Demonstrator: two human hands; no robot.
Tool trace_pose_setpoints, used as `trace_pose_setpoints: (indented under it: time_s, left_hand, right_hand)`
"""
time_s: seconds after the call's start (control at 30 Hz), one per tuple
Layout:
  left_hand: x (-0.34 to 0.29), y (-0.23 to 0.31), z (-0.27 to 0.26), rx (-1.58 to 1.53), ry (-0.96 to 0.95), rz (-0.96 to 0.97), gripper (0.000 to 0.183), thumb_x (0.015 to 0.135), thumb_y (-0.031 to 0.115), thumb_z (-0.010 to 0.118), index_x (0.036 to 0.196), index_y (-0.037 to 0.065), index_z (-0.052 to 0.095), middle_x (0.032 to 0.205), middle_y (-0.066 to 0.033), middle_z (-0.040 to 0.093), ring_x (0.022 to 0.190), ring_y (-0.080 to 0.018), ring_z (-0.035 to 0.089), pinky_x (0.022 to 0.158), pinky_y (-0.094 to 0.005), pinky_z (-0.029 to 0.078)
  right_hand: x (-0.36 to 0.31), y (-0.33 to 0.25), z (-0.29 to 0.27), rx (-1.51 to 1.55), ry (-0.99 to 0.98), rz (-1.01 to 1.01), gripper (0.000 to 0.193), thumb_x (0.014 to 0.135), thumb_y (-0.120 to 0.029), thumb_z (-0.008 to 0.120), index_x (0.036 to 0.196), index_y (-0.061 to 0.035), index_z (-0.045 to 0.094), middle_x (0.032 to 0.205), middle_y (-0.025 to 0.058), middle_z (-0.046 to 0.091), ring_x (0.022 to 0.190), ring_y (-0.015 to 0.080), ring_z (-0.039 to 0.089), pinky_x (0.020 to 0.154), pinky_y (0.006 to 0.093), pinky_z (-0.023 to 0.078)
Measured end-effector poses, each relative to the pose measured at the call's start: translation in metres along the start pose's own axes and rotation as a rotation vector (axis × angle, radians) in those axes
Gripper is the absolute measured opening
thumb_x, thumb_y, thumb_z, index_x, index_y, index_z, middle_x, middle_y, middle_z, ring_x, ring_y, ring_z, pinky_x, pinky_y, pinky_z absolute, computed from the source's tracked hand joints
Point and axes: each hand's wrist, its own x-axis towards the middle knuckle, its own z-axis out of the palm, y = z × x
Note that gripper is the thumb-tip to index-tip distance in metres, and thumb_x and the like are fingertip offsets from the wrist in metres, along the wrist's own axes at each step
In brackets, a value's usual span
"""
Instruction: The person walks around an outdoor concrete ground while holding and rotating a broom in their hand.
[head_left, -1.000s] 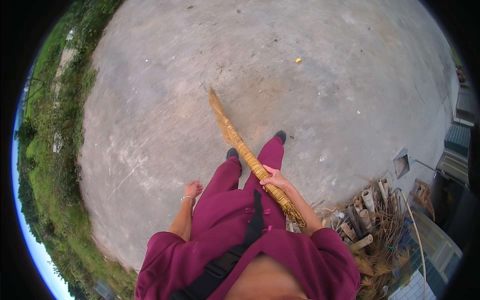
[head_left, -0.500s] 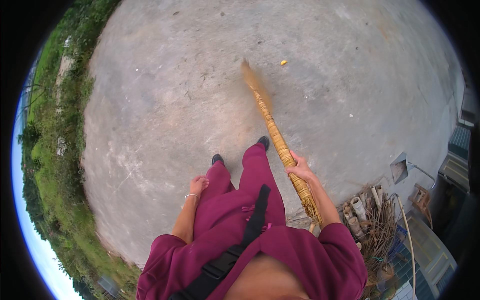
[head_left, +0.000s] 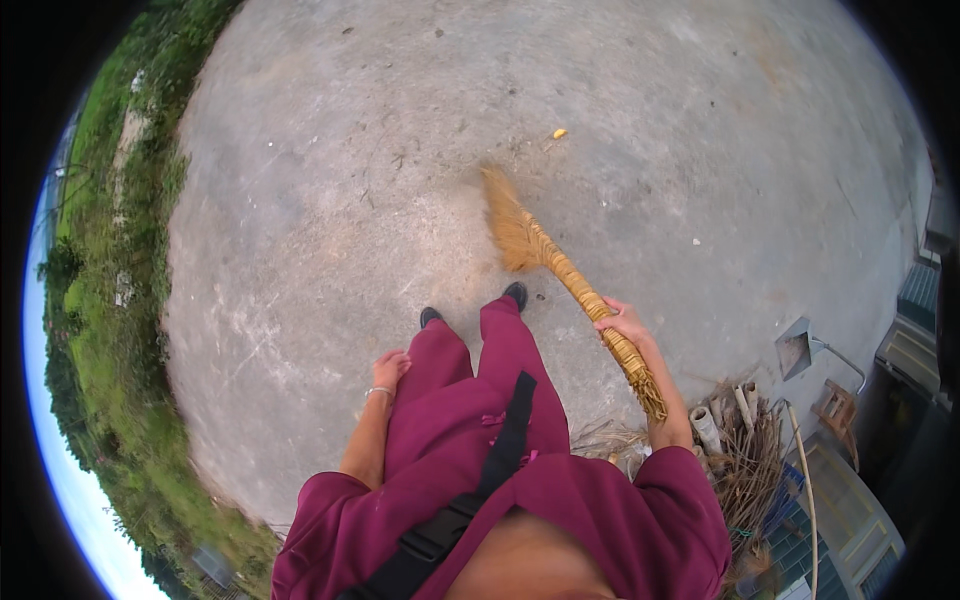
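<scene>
A straw broom with a bound, ribbed handle slants across the concrete in front of me. My right hand is wrapped round the handle near its upper end. The broom's fanned tan bristles touch the ground ahead of my feet, their far tip slightly blurred. Beside my left thigh hangs my left hand, with a bracelet at the wrist. Its fingers are loosely curled and nothing shows in them. A small yellow scrap lies just beyond the bristles, with fine dark debris around it.
Green plants border the concrete yard on the left. At the lower right are a heap of sticks, a long-handled metal dustpan, a wooden stool and a pale pole. A building wall stands beyond them.
The broom head has swept nearer and its bristles now show fanned out sideways. My right hand has shifted a little right with the handle. The left hand has hardly moved.
</scene>
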Motion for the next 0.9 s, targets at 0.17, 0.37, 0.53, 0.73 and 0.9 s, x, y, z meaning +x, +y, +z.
trace_pose_setpoints:
  time_s: [0.17,0.37,0.53,0.73,0.9]
  left_hand:
    - [0.003,-0.007,0.0,-0.104,0.046,-0.009,0.02,0.079,0.002,0.049,0.097,-0.005,0.053,0.076,-0.0114,0.061,0.063,-0.0158,0.059,0.057,-0.021,0.049]
    - [0.036,0.011,-0.007,-0.1,0.083,0.002,0.02,0.078,0.002,0.05,0.095,-0.006,0.055,0.074,-0.0111,0.061,0.061,-0.0141,0.059,0.057,-0.02,0.049]
    - [0.062,0.045,-0.009,-0.001,-0.014,0.016,0.022,0.08,0.006,0.048,0.099,-0.003,0.053,0.078,-0.0098,0.062,0.065,-0.0121,0.059,0.057,-0.0194,0.048]
    - [0.077,0.079,-0.05,-0.066,0.002,-0.021,0.023,0.078,0.007,0.048,0.098,-0.001,0.055,0.075,-0.0087,0.061,0.06,-0.0129,0.058,0.053,-0.0212,0.048]
    - [0.092,0.087,-0.101,-0.054,0.049,-0.101,0.023,0.078,0.009,0.048,0.098,0.001,0.055,0.073,-0.0084,0.06,0.061,-0.0136,0.058,0.054,-0.0228,0.048]
  right_hand:
    - [0.002,-0.003,0.014,-0.159,0.195,-0.156,0.079,0.06,0.004,0.062,0.131,-0.0052,0.028,0.067,0.0079,0.057,0.05,0.016,0.055,0.042,0.0287,0.045]
    - [-0.02,-0.003,0.086,0.089,0.017,-0.063,0.077,0.061,0.005,0.063,0.13,-0.0065,0.031,0.068,0.0079,0.057,0.05,0.0164,0.055,0.043,0.0294,0.047]
    - [0.0,0.004,0.101,0.056,0.038,0.052,0.076,0.061,0.004,0.064,0.129,-0.0068,0.033,0.069,0.0081,0.056,0.05,0.0167,0.055,0.043,0.0295,0.047]
    - [0.011,-0.054,0.142,-0.114,0.155,-0.119,0.074,0.06,0.004,0.063,0.128,-0.0083,0.035,0.068,0.0063,0.056,0.049,0.0153,0.054,0.043,0.0279,0.046]
    - [0.032,-0.099,0.235,-0.088,-0.083,-0.059,0.081,0.061,0.004,0.062,0.133,-0.0092,0.027,0.068,0.0058,0.055,0.051,0.0148,0.055,0.045,0.0272,0.046]
